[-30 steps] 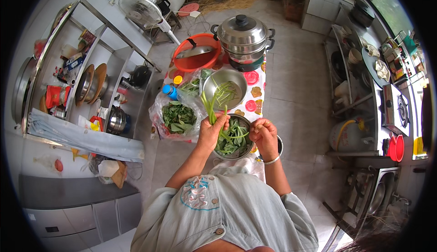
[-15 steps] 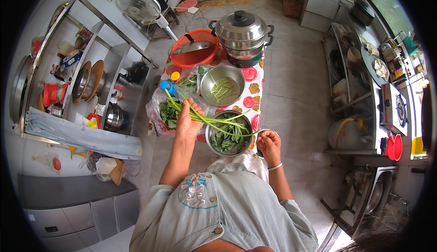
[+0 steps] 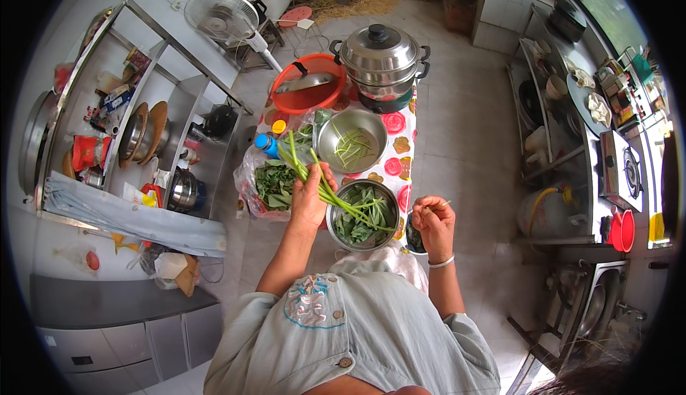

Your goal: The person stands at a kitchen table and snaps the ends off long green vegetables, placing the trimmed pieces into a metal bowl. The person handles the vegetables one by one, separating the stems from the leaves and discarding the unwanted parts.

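Note:
My left hand (image 3: 309,196) is closed around a bunch of long green leafy-vegetable stems (image 3: 330,196), slanting over the near bowl. That steel bowl (image 3: 330,218) holds dark green leaves (image 3: 362,216). My right hand (image 3: 433,223) is pinched to the right of it, apart from the bunch. A thin pale green strip (image 3: 446,203) pokes out from its fingertips. Partly hidden behind this hand is a small container of dark greens (image 3: 414,236). Beyond the near bowl, a second steel bowl (image 3: 377,123) holds cut green stem pieces (image 3: 351,148).
On the patterned tablecloth (image 3: 394,145) stand a steel steamer pot (image 3: 379,56) and an orange basin (image 3: 307,102). A plastic bag of leafy greens (image 3: 275,184) and a blue-capped bottle (image 3: 266,143) sit left of the bowls. Shelves (image 3: 179,113) line the left wall.
My right hand has moved slightly right, and the thin strip it pinches no longer stretches across to the stems. The stems in my left hand have tilted more steeply over the near bowl.

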Demonstrator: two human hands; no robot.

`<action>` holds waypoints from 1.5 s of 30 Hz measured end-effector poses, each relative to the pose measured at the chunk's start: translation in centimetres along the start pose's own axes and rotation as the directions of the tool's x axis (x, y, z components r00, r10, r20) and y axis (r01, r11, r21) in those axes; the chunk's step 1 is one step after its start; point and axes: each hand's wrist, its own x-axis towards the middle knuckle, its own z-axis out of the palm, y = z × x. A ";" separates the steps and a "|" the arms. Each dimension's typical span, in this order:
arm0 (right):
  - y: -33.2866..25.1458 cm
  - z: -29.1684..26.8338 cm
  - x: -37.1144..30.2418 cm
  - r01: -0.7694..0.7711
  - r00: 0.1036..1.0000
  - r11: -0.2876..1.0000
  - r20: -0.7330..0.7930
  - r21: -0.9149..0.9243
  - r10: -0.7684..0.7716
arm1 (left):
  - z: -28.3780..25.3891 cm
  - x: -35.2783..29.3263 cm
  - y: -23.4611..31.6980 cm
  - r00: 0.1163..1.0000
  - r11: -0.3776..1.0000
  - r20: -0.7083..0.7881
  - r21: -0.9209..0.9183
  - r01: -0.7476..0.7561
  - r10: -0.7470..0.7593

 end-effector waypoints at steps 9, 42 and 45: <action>0.9 4.3 2.6 -0.172 0.977 0.984 0.117 -0.051 0.177 | 2.0 -2.2 -0.5 0.974 0.912 0.216 0.409 -0.031 -0.063; 3.2 4.5 2.1 0.266 0.963 0.664 0.158 -0.699 -0.220 | 2.9 -2.8 -2.7 0.982 0.860 0.175 0.509 -0.031 -0.068; 4.5 4.3 1.9 0.150 0.987 0.787 0.041 -0.598 -0.156 | 2.8 -2.6 -3.0 0.986 0.816 0.167 0.570 -0.093 -0.005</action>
